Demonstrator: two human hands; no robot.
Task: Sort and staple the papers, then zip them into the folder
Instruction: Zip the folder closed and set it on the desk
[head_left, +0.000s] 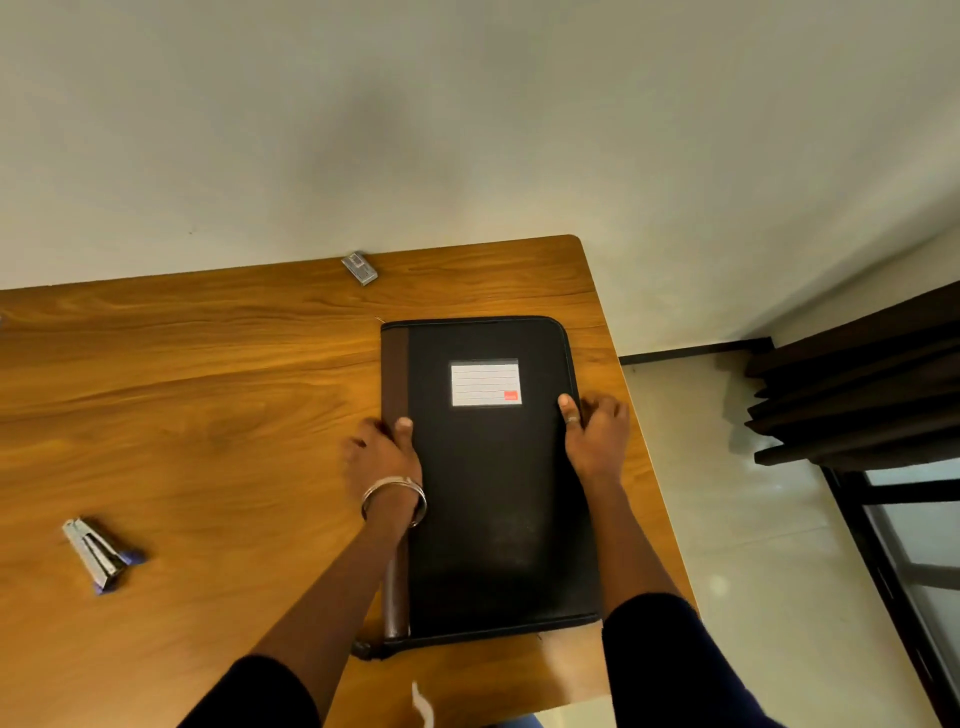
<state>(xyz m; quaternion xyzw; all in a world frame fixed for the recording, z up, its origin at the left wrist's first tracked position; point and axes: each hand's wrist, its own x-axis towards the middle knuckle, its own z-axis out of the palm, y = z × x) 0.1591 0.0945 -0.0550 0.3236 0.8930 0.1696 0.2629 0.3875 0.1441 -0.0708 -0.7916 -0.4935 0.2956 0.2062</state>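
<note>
1. The black zip folder (493, 478), closed, lies at the table's (208, 395) right edge; the last step, zipping or setting it down, seems in hand.
2. The left hand (382, 457) grips its brown spine, the right hand (592, 431) its right edge, thumbs on top.
3. Its contents are hidden; whether the zip needs finishing cannot be told.
4. The stapler (101, 553) lies near left.

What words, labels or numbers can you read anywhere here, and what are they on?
No text is legible.
Label card on the folder: blank ruled lines; its small red corner patch carries print too small to read.
Small grey box at the table's far edge: markings blurred, unreadable.
Stapler: no readable marking.
</note>
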